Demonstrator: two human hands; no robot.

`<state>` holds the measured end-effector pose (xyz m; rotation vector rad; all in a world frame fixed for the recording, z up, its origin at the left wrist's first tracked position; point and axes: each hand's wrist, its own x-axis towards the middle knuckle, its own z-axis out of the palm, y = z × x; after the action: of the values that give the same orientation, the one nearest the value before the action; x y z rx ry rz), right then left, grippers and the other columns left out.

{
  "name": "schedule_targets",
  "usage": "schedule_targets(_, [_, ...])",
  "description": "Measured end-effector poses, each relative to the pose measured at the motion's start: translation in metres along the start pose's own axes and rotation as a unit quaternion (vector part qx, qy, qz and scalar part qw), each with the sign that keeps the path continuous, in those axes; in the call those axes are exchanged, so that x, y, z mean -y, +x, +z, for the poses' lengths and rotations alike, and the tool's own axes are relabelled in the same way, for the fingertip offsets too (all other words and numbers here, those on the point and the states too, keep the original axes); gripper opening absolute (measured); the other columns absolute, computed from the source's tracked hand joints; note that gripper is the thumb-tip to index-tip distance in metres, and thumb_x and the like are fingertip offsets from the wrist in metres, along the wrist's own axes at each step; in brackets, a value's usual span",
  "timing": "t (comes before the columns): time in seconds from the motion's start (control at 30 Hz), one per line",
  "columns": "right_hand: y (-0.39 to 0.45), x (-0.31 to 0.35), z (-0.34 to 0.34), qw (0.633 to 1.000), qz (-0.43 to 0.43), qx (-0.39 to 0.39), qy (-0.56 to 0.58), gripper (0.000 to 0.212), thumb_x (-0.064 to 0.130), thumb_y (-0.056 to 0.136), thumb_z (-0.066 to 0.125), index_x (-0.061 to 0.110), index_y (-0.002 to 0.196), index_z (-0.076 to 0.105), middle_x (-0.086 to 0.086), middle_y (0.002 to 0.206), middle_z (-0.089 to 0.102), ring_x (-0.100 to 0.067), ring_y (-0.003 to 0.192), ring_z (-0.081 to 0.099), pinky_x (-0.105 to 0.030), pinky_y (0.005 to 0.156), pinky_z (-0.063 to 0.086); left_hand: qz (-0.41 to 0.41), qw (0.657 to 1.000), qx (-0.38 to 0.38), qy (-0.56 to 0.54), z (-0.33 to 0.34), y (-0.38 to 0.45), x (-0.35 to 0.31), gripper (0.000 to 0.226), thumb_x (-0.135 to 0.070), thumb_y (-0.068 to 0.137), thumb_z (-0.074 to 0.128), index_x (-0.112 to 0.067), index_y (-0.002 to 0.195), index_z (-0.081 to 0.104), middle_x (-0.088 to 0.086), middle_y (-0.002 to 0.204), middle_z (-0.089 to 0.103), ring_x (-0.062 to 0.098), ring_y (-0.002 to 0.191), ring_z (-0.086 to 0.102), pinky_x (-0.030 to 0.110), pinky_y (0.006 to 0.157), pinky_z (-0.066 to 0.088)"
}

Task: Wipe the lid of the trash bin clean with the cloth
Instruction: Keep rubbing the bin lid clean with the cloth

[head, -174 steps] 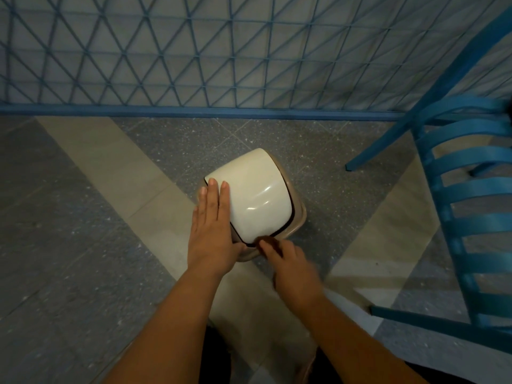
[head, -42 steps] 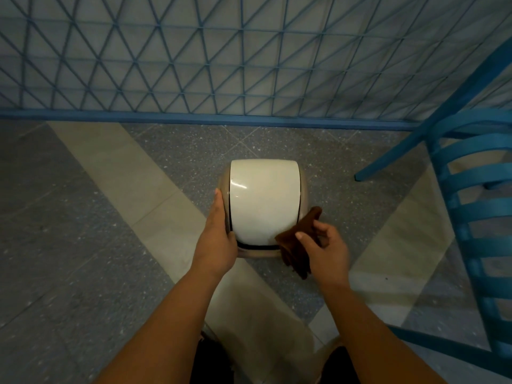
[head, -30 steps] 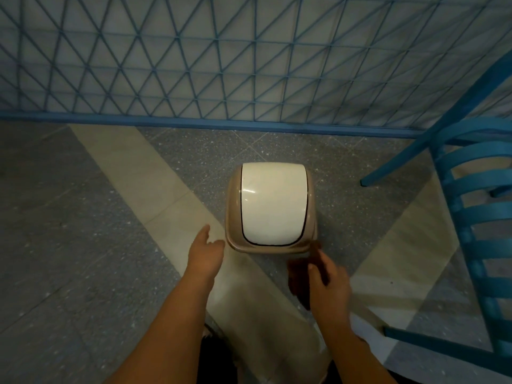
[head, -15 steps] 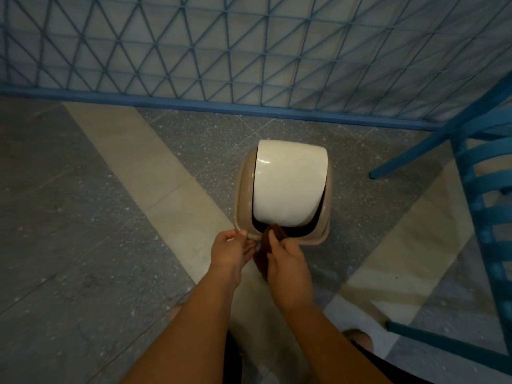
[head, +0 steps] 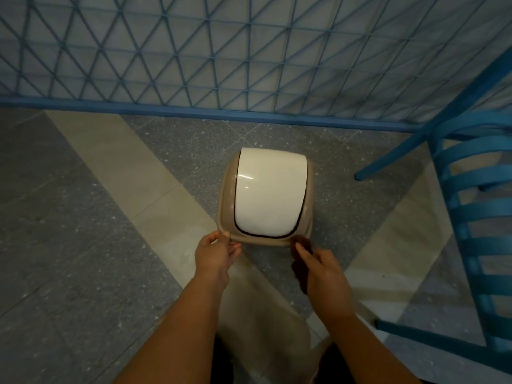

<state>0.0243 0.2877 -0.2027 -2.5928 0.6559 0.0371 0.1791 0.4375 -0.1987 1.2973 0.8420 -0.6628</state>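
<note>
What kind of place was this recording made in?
Probably a cafe or patio-style seating corner: speckled stone floor, blue lattice railing, blue slatted chair, and a small swing-lid trash bin.

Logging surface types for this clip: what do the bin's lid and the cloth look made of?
Lid: likely glossy cream plastic, shown by a sharp light glint and smooth curve. Cloth: dark brown, matte, seemingly soft fabric, bunched in the right hand; weave too dim to tell.
</note>
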Motion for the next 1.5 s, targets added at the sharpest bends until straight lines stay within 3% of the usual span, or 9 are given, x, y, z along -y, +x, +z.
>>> schedule_targets(0.17, [0.003, 0.002, -0.007, 0.969, 0.18, -0.07, 0.153, 0.047, 0.009, 0.098, 0.042, 0.026, 0.142, 0.039, -0.005, 0.116, 0.048, -0.011, 0.09, 0.051, -0.025, 0.089, 0.044, -0.004, 0.997, -0.047, -0.067, 0.005, -0.01, 0.005, 0.021, -0.008, 0.091, 0.059, -0.002, 0.111, 0.057, 0.016, 0.103, 0.061, 0.025, 0.092, 0.061, 0.032, 0.081, 0.053])
schedule_targets(0.27, [0.009, 0.016, 0.001, 0.973, 0.148, -0.057, 0.171, 0.049, 0.013, 0.098, 0.043, 0.033, 0.142, 0.036, 0.006, 0.109, 0.04, -0.006, 0.093, 0.049, -0.019, 0.087, 0.037, -0.047, 0.998, 0.04, 0.009, 0.027, -0.035, 0.026, 0.005, -0.007, 0.091, 0.058, -0.007, 0.086, 0.057, 0.013, 0.089, 0.057, 0.02, 0.076, 0.056, 0.027, 0.066, 0.049])
schedule_targets(0.37, [0.01, 0.024, 0.01, 0.97, 0.151, -0.021, 0.191, 0.05, 0.015, 0.1, 0.04, 0.037, 0.144, 0.029, 0.004, 0.109, 0.04, -0.004, 0.09, 0.048, -0.016, 0.085, 0.035, -0.048, 0.993, 0.11, 0.017, 0.049, -0.047, 0.042, 0.02, -0.009, 0.092, 0.057, -0.004, 0.112, 0.058, 0.014, 0.11, 0.064, 0.023, 0.089, 0.063, 0.028, 0.071, 0.05])
schedule_targets(0.53, [-0.001, 0.016, 0.01, 0.988, 0.08, 0.023, 0.126, 0.053, 0.019, 0.099, 0.04, 0.044, 0.142, 0.022, 0.004, 0.109, 0.042, -0.011, 0.097, 0.05, -0.029, 0.088, 0.046, 0.003, 0.997, 0.07, 0.013, 0.058, -0.035, 0.047, 0.029, -0.005, 0.094, 0.053, 0.008, 0.12, 0.052, 0.03, 0.116, 0.061, 0.035, 0.098, 0.063, 0.033, 0.073, 0.053])
schedule_targets(0.63, [0.007, 0.014, 0.007, 0.996, 0.062, 0.055, -0.015, 0.065, 0.015, 0.094, 0.044, 0.038, 0.148, 0.016, -0.005, 0.12, 0.041, -0.024, 0.105, 0.046, -0.037, 0.081, 0.048, 0.015, 0.997, 0.069, 0.018, 0.056, -0.031, 0.048, 0.022, -0.007, 0.096, 0.051, -0.005, 0.116, 0.044, 0.028, 0.117, 0.059, 0.035, 0.101, 0.063, 0.033, 0.074, 0.051])
schedule_targets(0.87, [0.063, 0.013, -0.006, 0.993, 0.118, 0.019, 0.008, 0.064, 0.011, 0.094, 0.042, 0.035, 0.149, 0.019, -0.009, 0.122, 0.039, -0.028, 0.106, 0.046, -0.038, 0.086, 0.045, 0.035, 0.997, 0.06, 0.038, 0.05, -0.022, 0.052, 0.013, -0.012, 0.094, 0.055, -0.016, 0.104, 0.047, 0.024, 0.108, 0.063, 0.028, 0.089, 0.065, 0.031, 0.072, 0.054])
schedule_targets(1.2, [-0.003, -0.006, 0.009, 0.991, 0.042, 0.125, -0.022, 0.054, 0.019, 0.095, 0.044, 0.042, 0.142, 0.033, -0.005, 0.121, 0.044, -0.026, 0.107, 0.047, -0.032, 0.085, 0.045, 0.004, 0.997, 0.074, -0.004, 0.049, -0.024, 0.052, 0.027, -0.011, 0.094, 0.056, -0.008, 0.118, 0.045, 0.022, 0.106, 0.063, 0.029, 0.098, 0.064, 0.038, 0.089, 0.051])
schedule_targets(1.33, [-0.008, -0.007, 0.001, 0.973, 0.182, 0.029, 0.142, 0.048, 0.012, 0.099, 0.036, 0.033, 0.143, 0.036, -0.002, 0.107, 0.043, -0.014, 0.086, 0.052, -0.022, 0.082, 0.043, -0.011, 0.998, 0.069, 0.002, 0.046, -0.028, 0.052, 0.028, -0.01, 0.093, 0.057, -0.006, 0.118, 0.046, 0.022, 0.109, 0.063, 0.03, 0.103, 0.063, 0.037, 0.088, 0.049])
schedule_targets(1.5, [0.014, 0.022, -0.024, 0.952, 0.129, -0.098, 0.261, 0.044, 0.016, 0.097, 0.048, 0.032, 0.138, 0.045, 0.008, 0.11, 0.044, 0.012, 0.092, 0.047, 0.001, 0.083, 0.032, -0.002, 0.998, 0.061, 0.031, 0.041, -0.031, 0.056, 0.03, -0.01, 0.094, 0.056, 0.002, 0.12, 0.049, 0.022, 0.103, 0.064, 0.029, 0.093, 0.064, 0.033, 0.075, 0.053])
